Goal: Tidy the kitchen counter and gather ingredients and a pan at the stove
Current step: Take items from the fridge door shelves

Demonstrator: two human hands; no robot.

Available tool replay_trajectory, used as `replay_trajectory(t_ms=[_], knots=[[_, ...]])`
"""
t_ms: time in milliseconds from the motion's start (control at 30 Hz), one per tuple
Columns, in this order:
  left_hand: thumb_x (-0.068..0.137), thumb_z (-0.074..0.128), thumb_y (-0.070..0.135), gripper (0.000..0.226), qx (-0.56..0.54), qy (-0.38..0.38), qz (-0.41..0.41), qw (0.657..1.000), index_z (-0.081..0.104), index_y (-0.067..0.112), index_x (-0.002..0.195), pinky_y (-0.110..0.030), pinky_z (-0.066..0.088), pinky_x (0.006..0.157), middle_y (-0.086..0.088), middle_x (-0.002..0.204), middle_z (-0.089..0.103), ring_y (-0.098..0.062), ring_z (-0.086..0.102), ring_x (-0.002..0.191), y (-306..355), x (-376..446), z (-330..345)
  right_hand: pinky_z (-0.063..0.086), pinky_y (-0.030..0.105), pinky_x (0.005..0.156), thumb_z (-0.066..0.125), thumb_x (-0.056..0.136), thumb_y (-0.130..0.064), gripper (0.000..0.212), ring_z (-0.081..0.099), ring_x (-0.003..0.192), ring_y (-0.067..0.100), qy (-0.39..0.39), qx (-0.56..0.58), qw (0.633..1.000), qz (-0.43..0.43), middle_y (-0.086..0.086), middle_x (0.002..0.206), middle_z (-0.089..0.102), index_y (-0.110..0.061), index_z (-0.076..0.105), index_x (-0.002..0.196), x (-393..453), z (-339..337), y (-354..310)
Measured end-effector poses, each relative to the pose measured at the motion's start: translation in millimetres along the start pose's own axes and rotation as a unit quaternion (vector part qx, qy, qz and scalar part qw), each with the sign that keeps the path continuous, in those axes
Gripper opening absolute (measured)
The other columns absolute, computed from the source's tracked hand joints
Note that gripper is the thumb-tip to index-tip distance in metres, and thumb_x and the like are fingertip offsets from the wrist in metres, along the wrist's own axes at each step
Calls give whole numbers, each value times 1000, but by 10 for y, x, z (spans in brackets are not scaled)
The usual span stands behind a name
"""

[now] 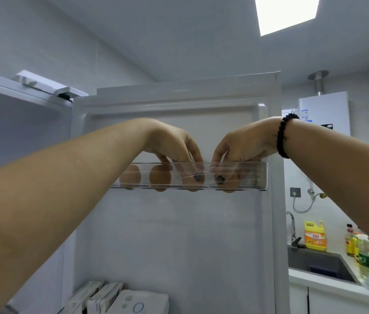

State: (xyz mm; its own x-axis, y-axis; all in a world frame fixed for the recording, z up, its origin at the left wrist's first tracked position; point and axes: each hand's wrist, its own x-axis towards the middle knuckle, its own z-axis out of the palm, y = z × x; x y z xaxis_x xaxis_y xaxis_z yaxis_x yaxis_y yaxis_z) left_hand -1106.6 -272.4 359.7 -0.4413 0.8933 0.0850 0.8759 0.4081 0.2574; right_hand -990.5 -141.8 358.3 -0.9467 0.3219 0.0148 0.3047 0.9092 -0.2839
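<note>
The fridge door (179, 234) stands open in front of me. High on it is a clear egg shelf (256, 175) holding brown eggs; two eggs (159, 177) sit free at its left end. My left hand (172, 143) reaches down into the shelf, fingers curled round an egg (191, 185). My right hand (242, 143), with a black bead bracelet on the wrist, dips in beside it and its fingers close on another egg (226, 186). Both eggs are partly hidden by fingers and the shelf's front wall.
White cartons (115, 298) fill the lower door shelf. To the right are a dark sink (319, 266) with a tap, a yellow detergent jug (315, 235), bottles (362, 250) on the counter and a white water heater (324, 112) on the wall.
</note>
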Motion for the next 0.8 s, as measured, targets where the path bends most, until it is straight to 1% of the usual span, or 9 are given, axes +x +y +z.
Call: replay_trajectory(t_ms=[100, 167, 267, 367, 433, 533, 600, 700, 800], knots=[[75, 81, 21, 33, 8, -37, 1, 999, 71, 21, 106, -31, 55, 77, 2, 91, 76, -8, 71, 69, 26, -2, -11, 59, 38, 83, 75, 79, -13, 27, 73, 79, 20, 5, 0, 1000, 3, 6, 89, 76, -11, 70, 106, 3, 10, -8], [79, 78, 19, 30, 10, -58, -3, 998, 71, 18, 108, -31, 54, 73, -1, 93, 75, -11, 72, 67, 15, 5, -24, 59, 35, 79, 74, 80, -13, 25, 73, 76, 18, 18, 3, 1000, 3, 5, 86, 76, -11, 70, 105, 0, 22, -8], [78, 79, 20, 29, 19, -75, -4, 997, 72, 21, 105, -40, 57, 86, -3, 100, 75, -18, 72, 88, -22, 43, -18, 57, 26, 63, 72, 83, -12, 21, 72, 69, 12, 31, 14, 999, 4, 0, 81, 76, -12, 70, 104, -25, 39, 15], [77, 79, 18, 28, 5, -62, -1, 998, 72, 19, 105, -41, 59, 78, -4, 100, 74, -17, 72, 83, -67, 83, 10, 56, 23, 59, 68, 85, -11, 21, 71, 69, 11, 34, 26, 999, 6, -1, 82, 75, -11, 69, 107, -35, 54, 20], [77, 79, 19, 29, -8, -45, 2, 999, 72, 19, 105, -44, 58, 83, -4, 103, 74, -18, 71, 88, -101, 81, 23, 57, 22, 60, 67, 86, -9, 23, 69, 65, 10, 44, 29, 999, 5, -2, 80, 74, -9, 69, 109, -32, 64, 12], [77, 79, 22, 33, -29, 4, 15, 999, 69, 23, 108, -40, 55, 82, 0, 104, 72, -18, 68, 96, -173, 42, 8, 56, 21, 63, 66, 87, -8, 23, 66, 66, 9, 86, 38, 996, -3, -1, 84, 71, -8, 68, 110, -50, 73, 16], [80, 76, 23, 30, -58, 60, 32, 996, 66, 26, 108, -33, 51, 81, 4, 101, 71, -14, 65, 96, -213, -12, -22, 53, 17, 59, 65, 89, -10, 22, 64, 68, 10, 129, 49, 990, -16, 1, 88, 68, -10, 66, 110, -100, 75, 23], [79, 77, 22, 31, -126, 157, 86, 976, 66, 25, 109, -33, 50, 88, 6, 99, 71, -12, 64, 99, -215, -126, -48, 55, 20, 62, 68, 87, -12, 27, 66, 72, 14, 187, 74, 979, -42, 5, 94, 68, -10, 63, 113, -244, 49, 48], [70, 82, 24, 44, -197, 253, 144, 936, 66, 17, 110, -21, 49, 74, 1, 94, 70, -9, 65, 88, -118, -266, -2, 59, 28, 75, 74, 82, -14, 37, 67, 85, 20, 249, 91, 962, -70, 8, 103, 65, -14, 62, 117, -439, 25, 66]])
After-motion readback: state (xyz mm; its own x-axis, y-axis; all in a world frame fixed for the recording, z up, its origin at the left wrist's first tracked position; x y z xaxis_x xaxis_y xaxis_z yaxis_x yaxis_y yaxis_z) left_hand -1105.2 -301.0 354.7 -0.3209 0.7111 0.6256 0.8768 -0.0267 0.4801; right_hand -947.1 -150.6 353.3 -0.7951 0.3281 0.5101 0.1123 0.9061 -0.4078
